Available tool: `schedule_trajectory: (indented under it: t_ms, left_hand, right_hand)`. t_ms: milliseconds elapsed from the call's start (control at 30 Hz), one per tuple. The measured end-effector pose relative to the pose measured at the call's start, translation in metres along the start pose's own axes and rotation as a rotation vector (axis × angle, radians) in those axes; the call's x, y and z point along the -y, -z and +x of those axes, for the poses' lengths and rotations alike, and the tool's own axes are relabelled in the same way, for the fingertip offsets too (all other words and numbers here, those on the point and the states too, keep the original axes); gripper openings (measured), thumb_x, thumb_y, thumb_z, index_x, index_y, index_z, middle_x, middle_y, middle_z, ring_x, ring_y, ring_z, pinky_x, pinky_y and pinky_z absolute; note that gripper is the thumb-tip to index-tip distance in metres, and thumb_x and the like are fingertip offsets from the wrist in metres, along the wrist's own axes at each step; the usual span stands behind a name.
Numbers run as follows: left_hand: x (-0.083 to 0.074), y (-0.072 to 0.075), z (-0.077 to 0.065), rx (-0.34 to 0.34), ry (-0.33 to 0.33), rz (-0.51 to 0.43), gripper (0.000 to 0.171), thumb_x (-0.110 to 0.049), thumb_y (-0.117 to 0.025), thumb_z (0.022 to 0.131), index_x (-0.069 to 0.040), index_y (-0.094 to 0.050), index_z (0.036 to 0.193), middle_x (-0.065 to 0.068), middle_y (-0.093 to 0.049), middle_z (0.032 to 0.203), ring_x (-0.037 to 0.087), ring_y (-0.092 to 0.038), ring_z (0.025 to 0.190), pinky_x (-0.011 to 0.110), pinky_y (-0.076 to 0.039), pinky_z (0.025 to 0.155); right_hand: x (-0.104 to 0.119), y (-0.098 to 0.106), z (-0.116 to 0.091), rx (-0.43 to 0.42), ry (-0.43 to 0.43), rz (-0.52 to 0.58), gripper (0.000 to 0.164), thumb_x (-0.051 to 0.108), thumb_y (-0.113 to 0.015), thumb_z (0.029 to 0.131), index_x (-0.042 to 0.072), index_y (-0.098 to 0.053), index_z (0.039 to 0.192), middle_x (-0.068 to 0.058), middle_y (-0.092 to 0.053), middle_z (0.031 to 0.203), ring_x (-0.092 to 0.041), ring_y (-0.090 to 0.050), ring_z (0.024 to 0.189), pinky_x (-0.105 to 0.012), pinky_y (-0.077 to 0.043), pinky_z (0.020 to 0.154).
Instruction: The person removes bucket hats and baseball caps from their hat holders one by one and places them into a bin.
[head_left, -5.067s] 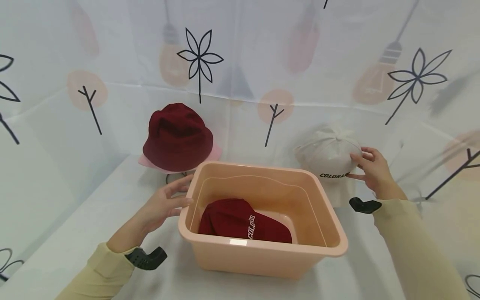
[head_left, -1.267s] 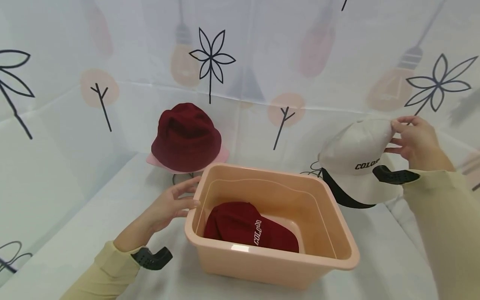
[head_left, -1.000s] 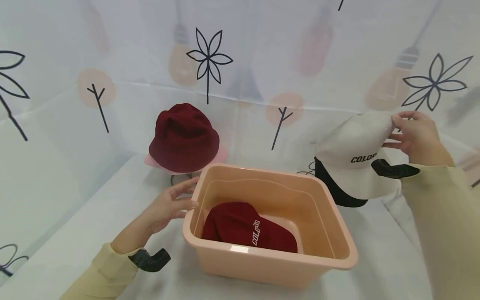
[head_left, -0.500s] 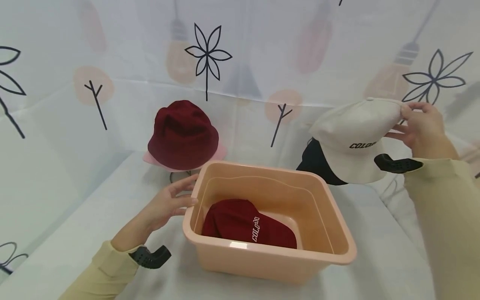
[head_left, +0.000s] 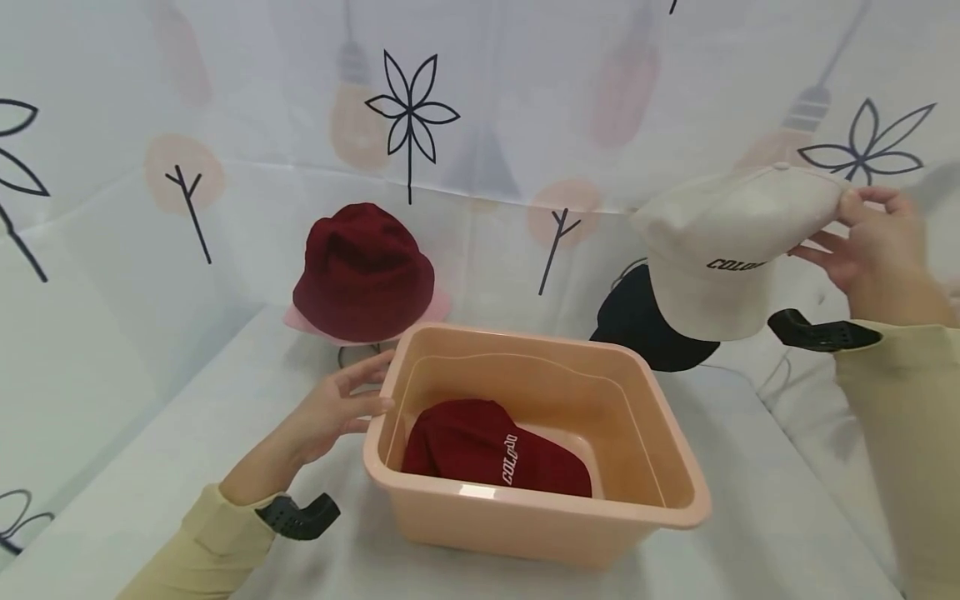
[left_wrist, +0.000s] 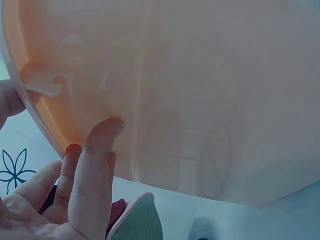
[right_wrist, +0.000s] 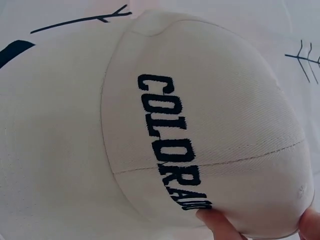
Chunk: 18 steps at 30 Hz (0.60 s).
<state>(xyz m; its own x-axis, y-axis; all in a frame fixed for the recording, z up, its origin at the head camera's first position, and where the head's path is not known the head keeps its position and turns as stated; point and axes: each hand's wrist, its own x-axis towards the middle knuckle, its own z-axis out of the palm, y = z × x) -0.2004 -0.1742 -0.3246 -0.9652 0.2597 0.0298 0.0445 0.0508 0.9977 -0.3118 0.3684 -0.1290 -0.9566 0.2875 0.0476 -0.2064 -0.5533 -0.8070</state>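
Note:
My right hand (head_left: 888,246) holds a white baseball cap (head_left: 720,242) by the side of its crown, raised above the table. Dark "COLORA..." lettering on the cap (right_wrist: 215,115) shows in the right wrist view, partly covered by a fingertip. Below and behind it a black cap (head_left: 648,325) comes into sight, its upper part hidden. My left hand (head_left: 326,417) grips the left rim of a peach plastic basin (head_left: 540,525), with fingers (left_wrist: 95,165) against the outer wall. Inside the basin lies a maroon baseball cap (head_left: 465,442) with white lettering.
A maroon bucket hat (head_left: 363,275) sits on a pink hat (head_left: 435,312) at the back left. Behind everything hangs a printed cloth (head_left: 480,100). White cloth covers the table (head_left: 187,433), whose right edge shows beyond the basin.
My right hand has taken the white cap from the back right and lifted it up and rightward, uncovering more of the black cap. The left hand stays on the basin rim.

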Motion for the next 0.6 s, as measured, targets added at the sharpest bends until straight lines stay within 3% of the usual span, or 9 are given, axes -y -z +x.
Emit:
schedule_trajectory:
  t_ms: [167, 433, 600]
  left_hand:
    - [0.001, 0.001, -0.001, -0.004, -0.002, 0.010, 0.069, -0.013, -0.065, 0.086, -0.010, -0.032, 0.145, 0.023, -0.041, 0.130, 0.037, -0.047, 0.120, 0.046, -0.050, 0.083]
    - [0.001, 0.000, -0.002, -0.010, 0.007, 0.026, 0.069, -0.014, -0.066, 0.086, -0.011, -0.032, 0.145, 0.023, -0.041, 0.130, 0.038, -0.047, 0.119, 0.046, -0.050, 0.082]
    - [-0.001, -0.001, -0.002, -0.008, 0.006, 0.024, 0.070, -0.015, -0.066, 0.085, -0.011, -0.031, 0.146, 0.023, -0.040, 0.132, 0.038, -0.046, 0.120, 0.047, -0.049, 0.083]
  right_hand:
    - [0.007, -0.002, -0.007, 0.037, -0.001, 0.040, 0.019, -0.004, -0.049, 0.092, 0.015, -0.048, 0.092, 0.000, -0.054, 0.095, -0.032, -0.061, 0.067, -0.055, -0.048, 0.044]
    - [0.007, -0.012, -0.026, 0.052, -0.007, 0.050, 0.018, 0.001, -0.058, 0.088, 0.016, -0.052, 0.095, 0.001, -0.056, 0.099, -0.032, -0.062, 0.070, -0.054, -0.047, 0.043]
    - [0.006, -0.020, -0.036, 0.109, 0.005, 0.069, 0.015, 0.000, -0.057, 0.089, 0.013, -0.052, 0.094, 0.000, -0.053, 0.102, -0.032, -0.061, 0.071, -0.052, -0.047, 0.044]
